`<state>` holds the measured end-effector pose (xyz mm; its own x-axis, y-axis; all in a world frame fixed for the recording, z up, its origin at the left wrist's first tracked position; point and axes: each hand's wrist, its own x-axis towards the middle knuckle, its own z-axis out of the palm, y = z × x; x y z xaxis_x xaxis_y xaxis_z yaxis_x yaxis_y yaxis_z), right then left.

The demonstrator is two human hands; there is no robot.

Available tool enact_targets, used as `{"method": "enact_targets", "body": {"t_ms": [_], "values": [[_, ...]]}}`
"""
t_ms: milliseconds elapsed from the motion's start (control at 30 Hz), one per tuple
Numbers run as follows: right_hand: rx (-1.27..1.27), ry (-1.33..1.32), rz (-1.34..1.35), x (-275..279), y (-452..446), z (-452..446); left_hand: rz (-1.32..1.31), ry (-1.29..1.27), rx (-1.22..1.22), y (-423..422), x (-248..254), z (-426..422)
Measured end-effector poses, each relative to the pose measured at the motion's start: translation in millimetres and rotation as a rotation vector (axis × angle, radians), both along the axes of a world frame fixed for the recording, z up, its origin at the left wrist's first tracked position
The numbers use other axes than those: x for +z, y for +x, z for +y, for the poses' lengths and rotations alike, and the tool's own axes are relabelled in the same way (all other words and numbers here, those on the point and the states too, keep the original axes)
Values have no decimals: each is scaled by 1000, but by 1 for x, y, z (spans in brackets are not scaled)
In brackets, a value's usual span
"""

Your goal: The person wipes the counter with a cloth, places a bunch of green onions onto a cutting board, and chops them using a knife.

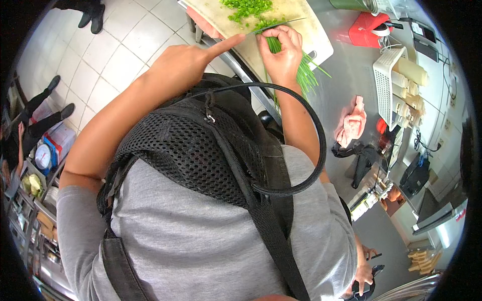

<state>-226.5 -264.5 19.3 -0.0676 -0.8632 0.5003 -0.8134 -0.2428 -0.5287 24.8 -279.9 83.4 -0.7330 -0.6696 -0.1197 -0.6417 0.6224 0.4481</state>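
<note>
My left hand (pixel 186 62) is closed around a knife's handle, mostly hidden under the palm, with the index finger stretched along it. The thin knife blade (pixel 276 25) points right across the pale cutting board (pixel 241 55). My right hand (pixel 282 50) presses a bunch of long green stalks (pixel 306 75) onto the board, fingertips curled beside the blade. The stalks' loose ends hang past the board's near edge. Chopped green pieces (pixel 248 7) lie in a pile beyond the blade.
Right of the board, a steel counter (pixel 334 75) holds a red container (pixel 364 30), a white basket (pixel 384 83) of bottles, a pink cloth (pixel 353 123) and a black cloth (pixel 362 160). Other people's legs (pixel 45 103) show at left; another person's hands (pixel 364 273) are at lower right.
</note>
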Motion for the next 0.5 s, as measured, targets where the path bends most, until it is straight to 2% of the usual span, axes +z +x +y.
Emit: {"method": "enact_targets", "body": {"t_ms": [133, 233, 500], "values": [[9, -3, 1, -3, 1, 0, 63, -76, -13, 0, -7, -1], [19, 5, -5, -1, 0, 1, -116, 39, 7, 14, 9, 6], [7, 8, 8, 1, 0, 2, 40, -46, -2, -9, -12, -10]]}}
